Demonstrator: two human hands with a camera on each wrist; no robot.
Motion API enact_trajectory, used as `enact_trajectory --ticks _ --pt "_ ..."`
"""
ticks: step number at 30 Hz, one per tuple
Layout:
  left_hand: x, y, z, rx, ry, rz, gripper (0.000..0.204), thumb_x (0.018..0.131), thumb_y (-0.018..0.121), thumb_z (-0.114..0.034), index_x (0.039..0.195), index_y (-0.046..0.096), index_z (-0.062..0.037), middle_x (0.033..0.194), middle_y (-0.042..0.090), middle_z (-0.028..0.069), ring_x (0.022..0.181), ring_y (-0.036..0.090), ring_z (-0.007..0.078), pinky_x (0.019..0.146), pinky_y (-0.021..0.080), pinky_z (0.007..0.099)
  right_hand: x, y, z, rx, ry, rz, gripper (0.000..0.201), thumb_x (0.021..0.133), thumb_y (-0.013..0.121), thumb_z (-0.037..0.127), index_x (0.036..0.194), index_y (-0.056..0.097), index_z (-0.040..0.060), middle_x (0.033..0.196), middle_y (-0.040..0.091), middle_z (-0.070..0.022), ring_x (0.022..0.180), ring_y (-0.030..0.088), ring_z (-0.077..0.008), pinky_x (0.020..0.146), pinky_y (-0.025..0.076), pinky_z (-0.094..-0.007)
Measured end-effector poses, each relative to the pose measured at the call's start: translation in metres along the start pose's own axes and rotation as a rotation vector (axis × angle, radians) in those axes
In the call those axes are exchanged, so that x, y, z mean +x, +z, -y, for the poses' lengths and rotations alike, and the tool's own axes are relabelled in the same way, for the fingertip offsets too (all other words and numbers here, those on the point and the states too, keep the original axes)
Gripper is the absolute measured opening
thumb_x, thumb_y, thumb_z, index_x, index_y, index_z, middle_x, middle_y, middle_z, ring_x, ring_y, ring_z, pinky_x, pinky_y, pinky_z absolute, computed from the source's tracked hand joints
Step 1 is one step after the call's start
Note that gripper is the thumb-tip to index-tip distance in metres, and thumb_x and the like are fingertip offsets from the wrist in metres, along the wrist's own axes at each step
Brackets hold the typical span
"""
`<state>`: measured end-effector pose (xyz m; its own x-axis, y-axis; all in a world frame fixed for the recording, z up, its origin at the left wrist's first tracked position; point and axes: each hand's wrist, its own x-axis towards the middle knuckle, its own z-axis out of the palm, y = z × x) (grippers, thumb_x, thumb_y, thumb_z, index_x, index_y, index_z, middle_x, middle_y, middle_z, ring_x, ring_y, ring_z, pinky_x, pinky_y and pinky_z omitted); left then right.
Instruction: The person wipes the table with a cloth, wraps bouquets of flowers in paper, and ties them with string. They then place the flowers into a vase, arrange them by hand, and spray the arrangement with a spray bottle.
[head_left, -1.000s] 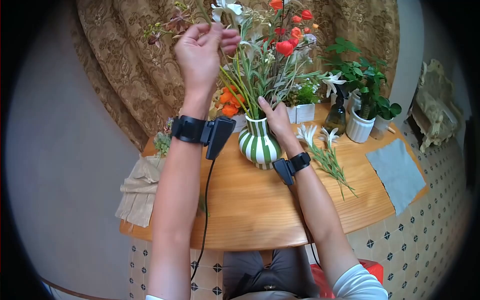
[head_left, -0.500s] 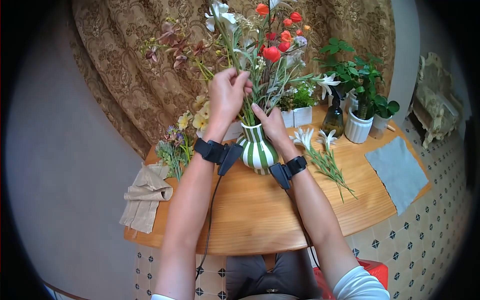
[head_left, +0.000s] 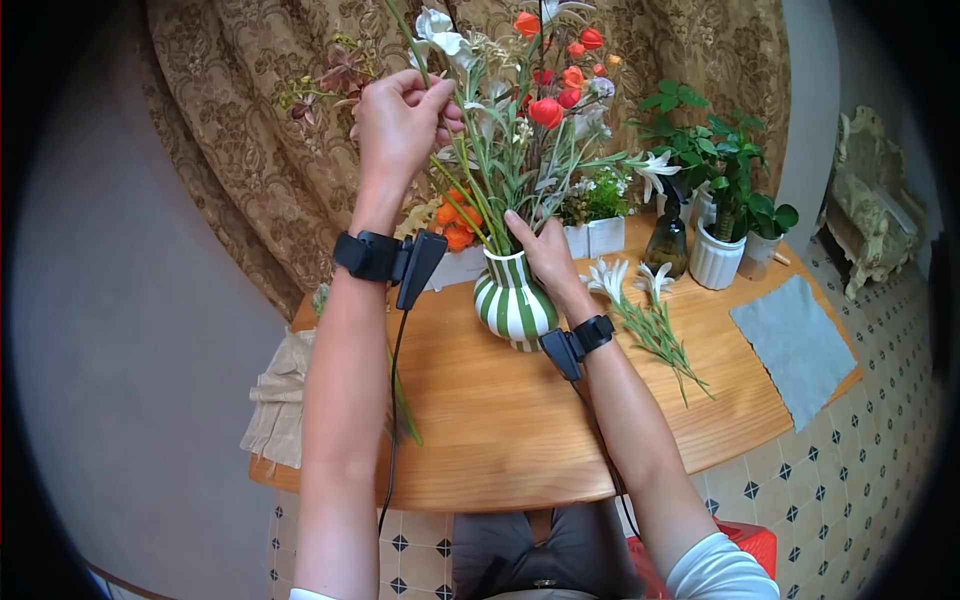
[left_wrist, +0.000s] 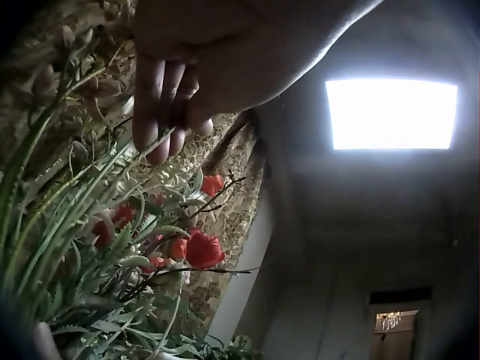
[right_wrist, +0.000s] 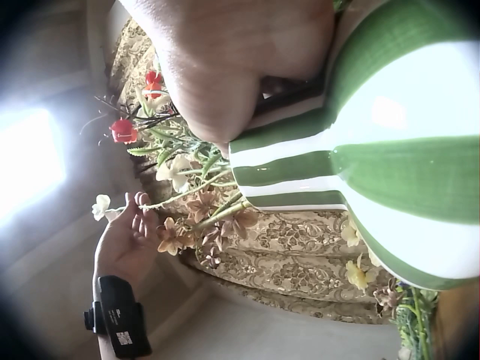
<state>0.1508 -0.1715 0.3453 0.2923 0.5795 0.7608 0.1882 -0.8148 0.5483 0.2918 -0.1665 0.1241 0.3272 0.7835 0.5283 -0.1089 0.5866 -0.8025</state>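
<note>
A green-and-white striped vase [head_left: 515, 310] stands on the table with a tall mixed bouquet in it. My right hand [head_left: 552, 258] holds the vase at its neck, thumb up against the stems at the mouth. Raised at the bouquet's left side, my left hand [head_left: 400, 120] pinches a thin stem [left_wrist: 156, 142] between thumb and fingertips. In the right wrist view a small white flower [right_wrist: 101, 206] sits at the end of that stem, beyond the fingers. Red blooms [head_left: 546, 112] and a large white bloom [head_left: 440, 38] rise from the bouquet.
Cut white lilies [head_left: 655, 325] lie right of the vase, with a grey cloth [head_left: 795, 350] farther right. A dark spray bottle [head_left: 668, 240] and potted plants [head_left: 718, 258] stand behind. Crumpled beige cloth [head_left: 280, 400] lies at left; orange flowers [head_left: 458, 225] stand behind the vase.
My left hand came down toward the stems near the vase mouth, then went back up and left. The right hand has stayed at the vase neck.
</note>
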Motion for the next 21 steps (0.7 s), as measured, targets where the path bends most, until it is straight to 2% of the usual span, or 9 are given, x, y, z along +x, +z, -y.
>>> enact_trajectory --ticks 8,12,17,18,20,21 --pt "0.008 0.005 -0.007 0.017 -0.056 0.069 0.020 0.097 0.065 -0.016 0.093 0.066 0.0036 0.076 0.071 0.0099 0.063 0.069 0.0122 0.051 0.053 0.0224 0.003 -0.002 -0.007 -0.036 -0.008 0.000 0.043 0.095 0.067 0.036 0.096 0.068 -0.0069 0.084 0.071 -0.0107 0.077 0.063 -0.0145 0.072 0.051 -0.0350" --pt "-0.008 0.029 0.028 -0.034 -0.110 0.132 0.017 0.095 0.066 -0.011 0.086 0.065 0.0036 0.071 0.070 0.0110 0.059 0.069 0.0132 0.048 0.053 0.0236 0.001 -0.003 -0.003 -0.047 0.020 0.021 0.042 0.095 0.067 0.036 0.097 0.069 -0.0063 0.084 0.071 -0.0101 0.077 0.064 -0.0141 0.073 0.051 -0.0346" --pt "-0.066 0.055 0.071 0.018 -0.238 0.151 0.016 0.092 0.068 -0.007 0.081 0.063 0.0036 0.066 0.067 0.0078 0.053 0.063 0.0100 0.047 0.049 0.0248 0.002 -0.001 -0.007 0.030 -0.024 0.012 0.042 0.095 0.067 0.036 0.097 0.070 -0.0060 0.084 0.072 -0.0096 0.077 0.063 -0.0127 0.071 0.051 -0.0337" --pt "-0.078 0.057 0.074 0.059 -0.229 0.121 0.016 0.091 0.070 -0.007 0.081 0.062 0.0035 0.064 0.065 0.0057 0.053 0.061 0.0085 0.047 0.047 0.0245 0.003 -0.001 -0.006 0.046 -0.012 0.034 0.042 0.095 0.067 0.036 0.097 0.070 -0.0060 0.084 0.072 -0.0094 0.076 0.063 -0.0123 0.071 0.051 -0.0335" --pt "-0.091 0.066 0.073 0.170 -0.020 -0.062 0.016 0.087 0.072 -0.006 0.084 0.060 0.0049 0.059 0.062 0.0090 0.051 0.061 0.0155 0.048 0.048 0.0302 0.003 -0.001 -0.003 0.007 -0.042 0.009 0.042 0.095 0.067 0.036 0.097 0.070 -0.0061 0.084 0.072 -0.0091 0.076 0.062 -0.0121 0.071 0.051 -0.0336" --pt "-0.095 0.068 0.073 0.170 -0.020 -0.065 0.016 0.087 0.072 -0.006 0.084 0.060 0.0049 0.059 0.062 0.0090 0.051 0.061 0.0155 0.048 0.048 0.0302 0.002 -0.001 -0.003 -0.036 -0.067 -0.014 0.042 0.095 0.067 0.036 0.096 0.070 -0.0061 0.083 0.072 -0.0087 0.075 0.062 -0.0118 0.070 0.051 -0.0336"
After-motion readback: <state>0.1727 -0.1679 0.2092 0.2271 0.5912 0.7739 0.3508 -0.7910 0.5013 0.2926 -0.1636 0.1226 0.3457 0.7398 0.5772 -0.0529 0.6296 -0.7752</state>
